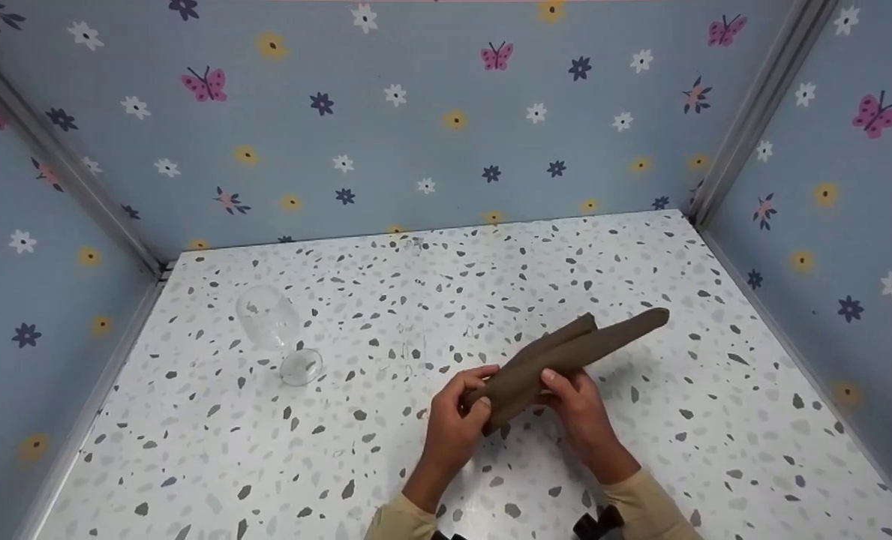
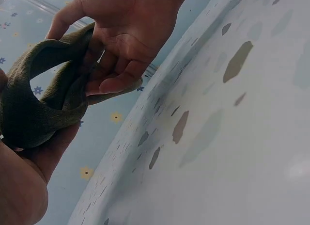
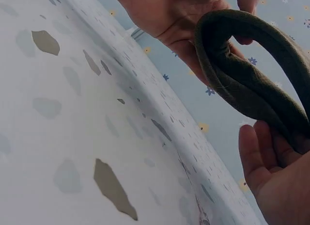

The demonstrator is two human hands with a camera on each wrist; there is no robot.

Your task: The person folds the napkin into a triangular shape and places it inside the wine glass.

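A folded olive-brown cloth (image 1: 566, 352) is held up at a slant between both hands, over the right half of the table. My left hand (image 1: 457, 420) grips its lower left end, thumb on top. Farther along, my right hand (image 1: 581, 409) pinches the near edge, its thumb lying over the fabric. The far end points to the upper right, past the right hand. In the left wrist view, the cloth (image 2: 22, 101) bends into an open loop with fingers around it. The right wrist view also shows the cloth (image 3: 247, 84) curved into a loop.
A clear stemmed glass (image 1: 267, 319) stands on the left part of the speckled white table (image 1: 355, 450). Blue panels (image 1: 415, 142) printed with flowers and butterflies close off the back and sides. Black wrist gear (image 1: 599, 523) sits by the right sleeve.
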